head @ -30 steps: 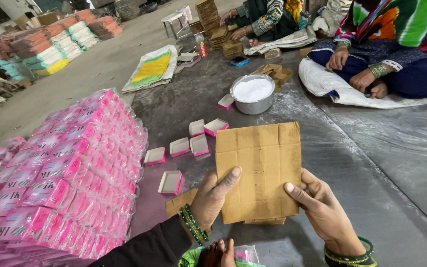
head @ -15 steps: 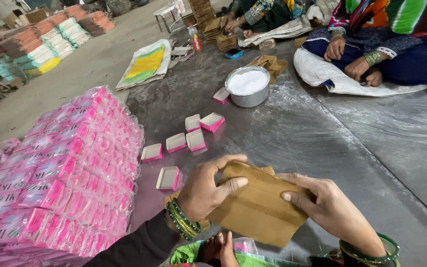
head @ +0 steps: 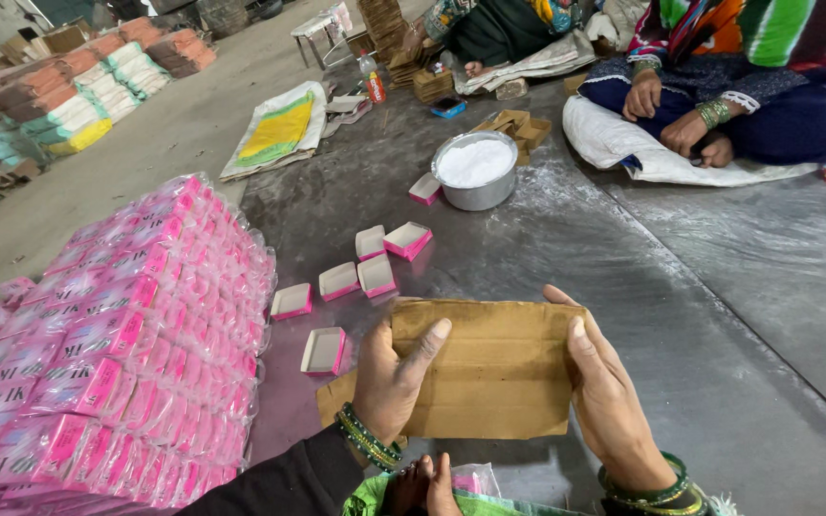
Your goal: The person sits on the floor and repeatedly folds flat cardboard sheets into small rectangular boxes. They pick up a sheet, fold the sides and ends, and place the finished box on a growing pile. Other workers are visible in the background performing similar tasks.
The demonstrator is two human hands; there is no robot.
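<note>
A flat brown cardboard sheet (head: 494,373) is held low in front of me, lying nearly level over the grey floor sheet. My left hand (head: 392,377) grips its left edge with the thumb on top. My right hand (head: 609,397) grips its right edge, thumb also on top. Both wrists wear green bangles. Just beyond the cardboard lie several small open pink and white box trays (head: 356,279) on the floor sheet.
A big stack of pink wrapped packets (head: 126,334) fills the left. A metal bowl of white powder (head: 475,170) stands farther out. A seated person (head: 719,86) in striped clothes is at the far right, another person beyond. Stacked bundles (head: 78,86) line the far left.
The cardboard was upright and tall a second ago; both hands have folded or tipped it down and it now lies wide and nearly flat between them.
</note>
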